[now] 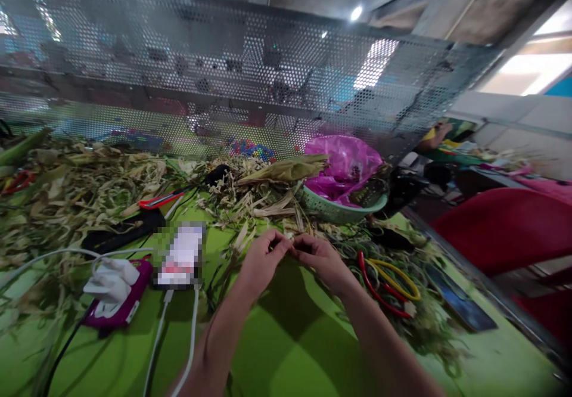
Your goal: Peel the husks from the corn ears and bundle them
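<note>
Pinching together over the middle of the green table (286, 337), the left hand (261, 263) and the right hand (319, 257) meet fingertip to fingertip. Between them is what looks like a husk strip (290, 242). Both hands are nearly closed, the fingers curled in and the thumb and forefinger of each nipped on the little piece, with nothing else in either palm. The strip is held just above the table, near the front edge of the husk litter (89, 188), and it is so small and so covered by the fingertips that only a pale sliver shows. I cannot tell its length or whether it is folded or knotted.

The step in hand looks like fine fingertip work on that one strip, twisting or splitting it, rather than gathering or cutting. The tools lie untouched: the red-handled scissors (161, 199) are well off to the left, and a red-and-yellow-handled cutter (388, 284) sits just beside the right wrist. Whatever comes after probably calls for a light, even pull, since dry husk this thin is likely to tear or slip.

To the left lie a phone (181, 257) and a magenta power bank (129, 304), both with white cables. Beyond the hands, a green basket (339, 211) holds a pink bag (344, 161), and a rolled green leaf (286, 170) rests against it.
</note>
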Action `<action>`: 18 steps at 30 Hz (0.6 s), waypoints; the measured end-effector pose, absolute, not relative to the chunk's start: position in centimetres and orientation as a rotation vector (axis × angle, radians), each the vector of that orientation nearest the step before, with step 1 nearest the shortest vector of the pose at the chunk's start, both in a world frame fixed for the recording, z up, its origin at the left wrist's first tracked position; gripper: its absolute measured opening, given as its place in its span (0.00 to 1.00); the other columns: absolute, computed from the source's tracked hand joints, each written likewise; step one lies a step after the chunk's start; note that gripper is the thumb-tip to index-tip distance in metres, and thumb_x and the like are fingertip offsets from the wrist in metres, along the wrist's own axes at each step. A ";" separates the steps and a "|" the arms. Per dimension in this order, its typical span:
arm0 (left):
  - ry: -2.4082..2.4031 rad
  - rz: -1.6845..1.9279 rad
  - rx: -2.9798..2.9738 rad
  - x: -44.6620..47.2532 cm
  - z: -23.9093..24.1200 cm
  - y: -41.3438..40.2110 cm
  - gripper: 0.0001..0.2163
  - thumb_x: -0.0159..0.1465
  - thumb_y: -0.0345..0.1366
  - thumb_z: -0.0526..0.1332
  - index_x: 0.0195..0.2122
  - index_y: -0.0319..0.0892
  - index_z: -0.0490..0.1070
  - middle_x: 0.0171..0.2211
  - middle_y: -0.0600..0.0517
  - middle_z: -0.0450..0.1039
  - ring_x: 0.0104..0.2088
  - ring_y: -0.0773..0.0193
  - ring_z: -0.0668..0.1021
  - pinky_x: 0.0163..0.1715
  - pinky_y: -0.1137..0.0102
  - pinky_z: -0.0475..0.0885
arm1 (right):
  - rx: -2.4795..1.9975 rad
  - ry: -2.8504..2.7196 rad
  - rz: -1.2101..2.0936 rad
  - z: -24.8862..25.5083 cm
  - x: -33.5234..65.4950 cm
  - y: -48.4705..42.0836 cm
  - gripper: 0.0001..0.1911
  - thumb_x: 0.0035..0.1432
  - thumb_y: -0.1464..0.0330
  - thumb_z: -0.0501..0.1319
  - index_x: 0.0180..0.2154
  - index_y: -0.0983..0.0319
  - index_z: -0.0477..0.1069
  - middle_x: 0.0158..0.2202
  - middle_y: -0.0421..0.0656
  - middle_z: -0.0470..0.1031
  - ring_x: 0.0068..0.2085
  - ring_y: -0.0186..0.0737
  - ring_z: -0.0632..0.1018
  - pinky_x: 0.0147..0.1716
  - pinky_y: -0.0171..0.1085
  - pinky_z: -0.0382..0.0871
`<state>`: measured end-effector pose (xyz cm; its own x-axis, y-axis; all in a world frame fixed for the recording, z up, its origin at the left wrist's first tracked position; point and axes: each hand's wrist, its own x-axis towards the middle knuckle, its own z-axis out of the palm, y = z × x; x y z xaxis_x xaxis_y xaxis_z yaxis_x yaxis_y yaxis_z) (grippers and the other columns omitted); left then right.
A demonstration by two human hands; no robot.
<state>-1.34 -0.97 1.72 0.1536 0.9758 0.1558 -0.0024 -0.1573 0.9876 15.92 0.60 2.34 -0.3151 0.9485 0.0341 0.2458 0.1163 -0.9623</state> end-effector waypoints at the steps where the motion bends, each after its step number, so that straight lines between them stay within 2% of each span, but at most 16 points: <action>1: 1.071 1.210 1.419 -1.3 1.5 -0.8 0.09 0.62 0.41 0.58 0.32 0.41 0.71 0.30 0.52 0.73 0.34 0.64 0.73 0.37 0.70 0.66 | -1.223 -1.773 1.115 2.5 16.2 0.7 0.12 0.50 0.60 0.65 0.30 0.63 0.74 0.28 0.40 0.73 0.31 0.38 0.71 0.33 0.36 0.64; 5: 1.170 1.220 1.486 -1.3 0.8 -0.5 0.06 0.61 0.38 0.59 0.32 0.41 0.71 0.29 0.52 0.73 0.32 0.64 0.72 0.34 0.70 0.65 | -1.342 -1.942 0.755 3.3 17.2 0.7 0.10 0.54 0.62 0.62 0.29 0.62 0.74 0.27 0.40 0.73 0.31 0.39 0.71 0.32 0.36 0.63; 8: 1.153 1.205 1.494 -1.2 0.5 -0.4 0.03 0.58 0.33 0.60 0.33 0.41 0.72 0.31 0.52 0.75 0.32 0.64 0.74 0.35 0.70 0.66 | -1.296 -1.910 0.756 3.7 17.1 0.4 0.11 0.57 0.61 0.60 0.30 0.62 0.74 0.26 0.40 0.72 0.30 0.38 0.71 0.31 0.35 0.64; 11: 1.149 1.201 1.507 -1.0 0.2 -0.3 0.05 0.56 0.29 0.60 0.33 0.40 0.73 0.32 0.51 0.76 0.33 0.64 0.75 0.36 0.70 0.67 | -1.261 -1.931 0.720 3.9 16.6 -0.2 0.10 0.57 0.62 0.61 0.30 0.62 0.74 0.26 0.40 0.73 0.30 0.38 0.72 0.31 0.34 0.64; 15: 1.170 1.200 1.557 -0.8 -0.4 -0.1 0.05 0.54 0.30 0.62 0.32 0.41 0.73 0.31 0.51 0.75 0.32 0.64 0.74 0.35 0.70 0.67 | -1.190 -2.012 0.631 4.3 15.8 -1.1 0.07 0.58 0.66 0.61 0.31 0.61 0.75 0.27 0.40 0.74 0.31 0.38 0.74 0.32 0.35 0.65; 18: 1.099 1.206 1.535 -0.8 -0.6 -0.1 0.03 0.53 0.30 0.62 0.30 0.41 0.72 0.29 0.52 0.74 0.30 0.65 0.72 0.34 0.71 0.66 | -1.071 -2.092 0.607 4.9 15.7 -1.5 0.09 0.61 0.64 0.60 0.30 0.60 0.75 0.31 0.42 0.74 0.34 0.39 0.74 0.36 0.36 0.66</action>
<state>-0.79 -0.13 -0.56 0.1403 0.9668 0.2135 0.1226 -0.2310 0.9652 15.67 -1.47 4.88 -0.4135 0.8315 0.3710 0.5040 0.5484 -0.6673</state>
